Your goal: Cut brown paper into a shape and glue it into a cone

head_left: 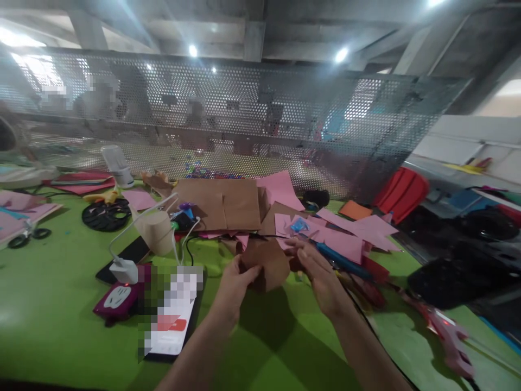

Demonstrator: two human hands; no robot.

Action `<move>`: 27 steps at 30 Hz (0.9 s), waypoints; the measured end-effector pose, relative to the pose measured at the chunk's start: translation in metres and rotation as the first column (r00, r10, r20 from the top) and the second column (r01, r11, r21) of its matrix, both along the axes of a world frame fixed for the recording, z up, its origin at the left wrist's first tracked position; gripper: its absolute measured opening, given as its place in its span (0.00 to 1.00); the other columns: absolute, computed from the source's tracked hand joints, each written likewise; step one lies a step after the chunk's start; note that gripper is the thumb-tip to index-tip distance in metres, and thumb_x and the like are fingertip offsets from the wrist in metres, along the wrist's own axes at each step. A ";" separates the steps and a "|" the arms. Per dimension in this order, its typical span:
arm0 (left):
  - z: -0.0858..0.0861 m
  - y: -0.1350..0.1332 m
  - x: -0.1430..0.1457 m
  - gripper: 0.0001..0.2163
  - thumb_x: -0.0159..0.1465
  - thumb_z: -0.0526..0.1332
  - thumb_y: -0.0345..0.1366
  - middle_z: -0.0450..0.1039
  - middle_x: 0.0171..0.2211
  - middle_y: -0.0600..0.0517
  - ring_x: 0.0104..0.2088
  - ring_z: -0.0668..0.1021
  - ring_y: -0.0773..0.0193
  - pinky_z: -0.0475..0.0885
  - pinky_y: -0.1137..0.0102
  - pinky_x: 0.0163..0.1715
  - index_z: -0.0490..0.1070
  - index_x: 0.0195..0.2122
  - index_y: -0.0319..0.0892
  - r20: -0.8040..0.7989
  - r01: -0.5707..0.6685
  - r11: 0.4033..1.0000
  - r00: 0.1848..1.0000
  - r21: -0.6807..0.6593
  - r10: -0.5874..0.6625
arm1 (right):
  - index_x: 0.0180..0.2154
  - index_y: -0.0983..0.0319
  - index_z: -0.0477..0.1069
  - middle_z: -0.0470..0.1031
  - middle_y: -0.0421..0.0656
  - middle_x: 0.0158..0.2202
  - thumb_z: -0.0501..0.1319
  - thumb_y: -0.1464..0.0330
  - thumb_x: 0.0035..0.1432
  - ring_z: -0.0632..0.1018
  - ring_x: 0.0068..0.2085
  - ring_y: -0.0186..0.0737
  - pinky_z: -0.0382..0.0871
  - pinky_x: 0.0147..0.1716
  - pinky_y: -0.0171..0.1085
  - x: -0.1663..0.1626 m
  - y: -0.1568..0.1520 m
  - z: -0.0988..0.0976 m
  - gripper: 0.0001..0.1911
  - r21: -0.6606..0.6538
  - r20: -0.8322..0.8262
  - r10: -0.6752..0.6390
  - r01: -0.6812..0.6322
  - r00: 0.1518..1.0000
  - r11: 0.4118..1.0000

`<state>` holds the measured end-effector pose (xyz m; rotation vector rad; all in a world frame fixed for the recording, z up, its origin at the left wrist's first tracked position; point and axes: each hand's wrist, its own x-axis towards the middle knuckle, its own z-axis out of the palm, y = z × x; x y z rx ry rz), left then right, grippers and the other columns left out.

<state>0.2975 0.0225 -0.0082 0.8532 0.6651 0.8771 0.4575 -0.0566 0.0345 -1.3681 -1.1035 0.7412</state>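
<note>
A piece of brown paper [268,266], bent into a rounded shape, is held above the green table. My left hand [236,285] grips its left side, with the thumb on the near face and the fingers behind. At the right edge of the paper is my right hand [317,271], its fingers fairly straight and side by side; whether they pinch the paper I cannot tell. Pink paper sheets [337,241] and a blue-handled tool [342,260] lie just beyond my right hand. Behind the brown piece rests a large folded sheet of brown cardboard [215,203].
On the left are a lit phone [175,320], a purple power socket [118,301] with a white charger [124,270], a tape roll [157,231] and scissors [28,234]. A pink glue gun [450,336] lies at right, its cord running near my right arm. Perforated metal screen [228,108] stands behind.
</note>
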 end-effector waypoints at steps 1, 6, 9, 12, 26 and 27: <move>0.000 -0.001 0.000 0.19 0.46 0.73 0.37 0.78 0.33 0.50 0.31 0.76 0.65 0.69 0.73 0.30 0.73 0.38 0.39 0.000 0.006 1.000 1.000 -0.002 -0.006 | 0.51 0.59 0.70 0.77 0.47 0.45 0.58 0.55 0.61 0.77 0.42 0.44 0.71 0.41 0.41 -0.001 0.000 -0.001 0.20 -0.017 0.000 0.010 -0.010 1.000 1.000; 0.002 -0.007 -0.001 0.19 0.47 0.73 0.42 0.77 0.31 0.52 0.30 0.76 0.65 0.69 0.73 0.30 0.74 0.37 0.39 -0.033 0.124 0.992 0.992 -0.005 -0.124 | 0.38 0.61 0.75 0.79 0.42 0.34 0.67 0.60 0.51 0.77 0.37 0.44 0.72 0.38 0.41 -0.003 0.003 -0.008 0.14 -0.067 0.042 0.005 -0.002 0.999 0.998; 0.004 -0.010 -0.003 0.16 0.52 0.70 0.47 0.73 0.24 0.55 0.25 0.73 0.68 0.64 0.75 0.27 0.74 0.32 0.39 -0.122 0.149 0.984 0.983 0.094 -0.138 | 0.36 0.61 0.77 0.79 0.41 0.33 0.66 0.62 0.52 0.77 0.36 0.43 0.71 0.38 0.41 -0.001 0.002 -0.008 0.11 -0.090 0.078 0.052 -0.045 0.996 0.995; 0.006 -0.011 -0.003 0.16 0.51 0.70 0.46 0.76 0.26 0.53 0.29 0.75 0.65 0.66 0.74 0.32 0.77 0.34 0.39 -0.129 0.227 0.961 0.969 0.155 -0.208 | 0.39 0.61 0.78 0.80 0.43 0.37 0.64 0.64 0.55 0.77 0.40 0.45 0.70 0.43 0.43 -0.002 0.001 -0.007 0.11 -0.114 0.140 0.135 -0.120 0.981 0.986; 0.001 -0.004 -0.004 0.13 0.52 0.69 0.42 0.74 0.24 0.54 0.22 0.72 0.69 0.63 0.76 0.22 0.75 0.33 0.39 0.039 0.105 0.992 0.994 -0.065 -0.103 | 0.38 0.57 0.78 0.65 0.46 0.59 0.56 0.77 0.52 0.64 0.62 0.49 0.61 0.57 0.48 -0.004 -0.004 0.000 0.17 0.016 0.519 0.124 -0.154 0.846 0.988; 0.002 -0.004 -0.004 0.13 0.52 0.69 0.42 0.76 0.25 0.53 0.23 0.73 0.69 0.64 0.76 0.23 0.75 0.34 0.38 0.046 0.119 0.991 0.992 -0.062 -0.116 | 0.36 0.57 0.78 0.65 0.47 0.59 0.58 0.76 0.52 0.65 0.62 0.49 0.60 0.57 0.48 -0.004 -0.003 0.000 0.13 0.015 0.526 0.119 -0.148 0.842 0.989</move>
